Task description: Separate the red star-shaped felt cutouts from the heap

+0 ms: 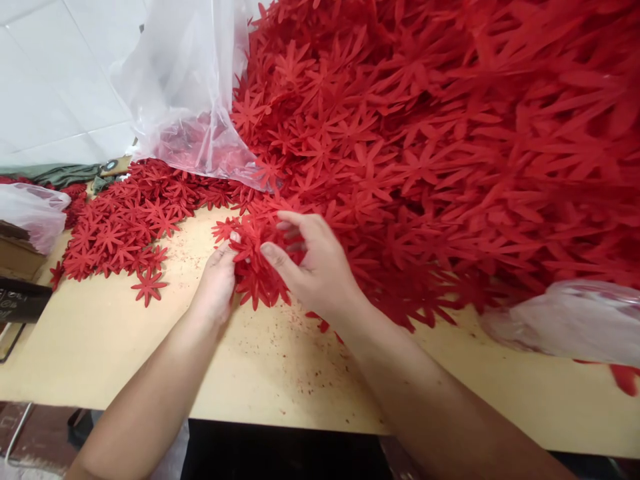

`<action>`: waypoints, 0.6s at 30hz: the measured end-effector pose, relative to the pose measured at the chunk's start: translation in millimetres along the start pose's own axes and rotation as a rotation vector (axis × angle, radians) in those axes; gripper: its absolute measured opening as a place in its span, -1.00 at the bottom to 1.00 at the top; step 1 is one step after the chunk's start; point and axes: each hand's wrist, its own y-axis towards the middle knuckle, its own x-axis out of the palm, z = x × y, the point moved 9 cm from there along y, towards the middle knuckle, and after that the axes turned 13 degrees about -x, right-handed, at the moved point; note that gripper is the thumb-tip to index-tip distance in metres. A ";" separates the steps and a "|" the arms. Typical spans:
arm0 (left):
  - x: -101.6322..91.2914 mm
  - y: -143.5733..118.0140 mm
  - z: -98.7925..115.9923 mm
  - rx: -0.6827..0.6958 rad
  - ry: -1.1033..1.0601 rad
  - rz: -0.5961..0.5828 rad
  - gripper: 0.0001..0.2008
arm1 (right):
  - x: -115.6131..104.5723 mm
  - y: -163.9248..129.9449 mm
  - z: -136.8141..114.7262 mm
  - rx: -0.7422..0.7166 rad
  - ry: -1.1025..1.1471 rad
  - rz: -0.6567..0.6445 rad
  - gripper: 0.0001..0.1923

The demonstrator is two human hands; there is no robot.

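Tabletop [125,340] of pale wood stretches across the view from 9 through 6 to 4 o'clock. On it rises a great heap [425,167] of red star-shaped pieces, filling nearly everything from 12 to 3 o'clock. White wall tiles [45,80] stand at 10 o'clock. Between 10 and 11 o'clock is a tall translucent plastic bag [185,93], red showing through its lower part; its near edge meets the heap. A second, lower pile [120,230] of the same red pieces lies at 9 o'clock. A clear plastic bag [570,320], crumpled, lies between 3 and 4 o'clock, beside the heap's edge, and a whitish bag [33,210] sits far out at 9 o'clock.

The right hand [317,267] is at the centre, its thumb and fingers curved and parted beside a bunch [260,280] of red pieces; whether the fingertips touch it, I cannot tell. The left hand [217,277], at the bunch's 9 o'clock side, pinches it with the thumb laid on top. That bunch is just off centre, between 8 and 9 o'clock, above the wood. Farther out on that same bearing lies 1 outlying red piece [149,287], touching the second pile's fringe. Tiny reddish crumbs [300,360] dot the wood at 6 o'clock.
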 end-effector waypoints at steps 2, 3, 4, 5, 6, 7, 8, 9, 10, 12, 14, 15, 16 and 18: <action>2.9 -2.1 1.1 0.003 0.008 -0.024 -0.74 | 17.1 -6.6 9.6 0.139 0.224 -0.052 -0.57; 4.4 -3.2 2.0 0.010 0.017 -0.036 -0.73 | 22.9 -8.8 13.3 0.187 0.314 -0.071 -0.57; 5.9 -4.2 3.1 0.020 0.033 -0.048 -0.73 | 25.3 -9.5 15.8 0.216 0.378 -0.076 -0.57; 7.1 -5.0 4.3 0.032 0.053 -0.056 -0.73 | 24.0 -8.8 17.2 0.225 0.412 -0.065 -0.57; 7.8 -5.8 5.6 0.047 0.078 -0.058 -0.74 | 19.5 -7.0 17.8 0.221 0.414 -0.040 -0.56; 7.9 -6.3 7.0 0.065 0.102 -0.054 -0.74 | 13.1 -5.1 17.9 0.213 0.384 -0.006 -0.54; 7.3 -6.7 8.4 0.082 0.121 -0.044 -0.75 | 6.7 -3.5 17.4 0.206 0.336 0.024 -0.53; 6.4 -7.0 9.7 0.099 0.135 -0.031 -0.75 | 2.3 -2.3 16.3 0.202 0.289 0.040 -0.54; 5.5 -7.1 11.1 0.115 0.142 -0.019 -0.76 | 0.8 -1.8 15.0 0.204 0.258 0.035 -0.58; 5.1 -6.9 12.6 0.134 0.156 -0.012 -0.78 | 5.5 -2.4 13.3 0.227 0.269 -0.010 -0.74; 5.3 -6.2 13.7 0.141 0.167 -0.013 -0.80 | 11.2 -3.8 14.4 0.265 0.348 -0.029 -0.89; 4.7 -5.7 14.4 0.141 0.168 -0.007 -0.81 | 11.3 -4.1 16.3 0.283 0.380 -0.013 -0.93; 3.3 -5.1 15.4 0.141 0.164 0.004 -0.82 | 9.5 -4.0 18.9 0.298 0.398 0.018 -0.95; -0.5 -4.1 17.8 0.139 0.145 0.034 -0.85 | 4.3 -3.4 25.0 0.322 0.413 0.079 -0.92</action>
